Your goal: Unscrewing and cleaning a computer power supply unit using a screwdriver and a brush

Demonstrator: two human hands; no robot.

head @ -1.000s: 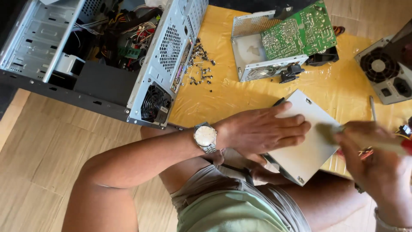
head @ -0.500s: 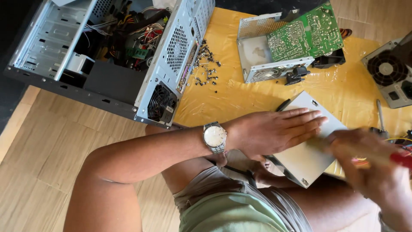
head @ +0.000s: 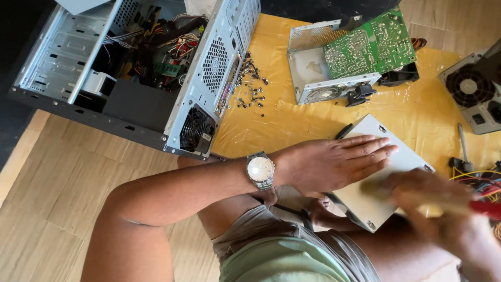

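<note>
My left hand (head: 334, 164), with a silver wristwatch (head: 260, 169) on the wrist, lies flat on a grey metal box (head: 410, 160) that rests tilted against my legs. Its fingers are stretched over the top face and the thumb is tucked at the near edge. My right hand (head: 449, 224) is blurred over the box's lower right part. It is closed on a tool with a red handle (head: 486, 209) and a pale yellowish front end that reaches over the box.
An open computer case (head: 209, 68) full of cables lies at the upper left on the wooden floor. On the yellow sheet (head: 292, 120) are several loose screws (head: 250, 86), a metal housing with a green circuit board (head: 370, 47), a fan unit (head: 469, 89), a screwdriver (head: 462, 141) and coloured wires (head: 485, 177).
My right hand has swept the tool leftward over the box and back, and is now blurred with motion. My left hand stays flat on the box.
</note>
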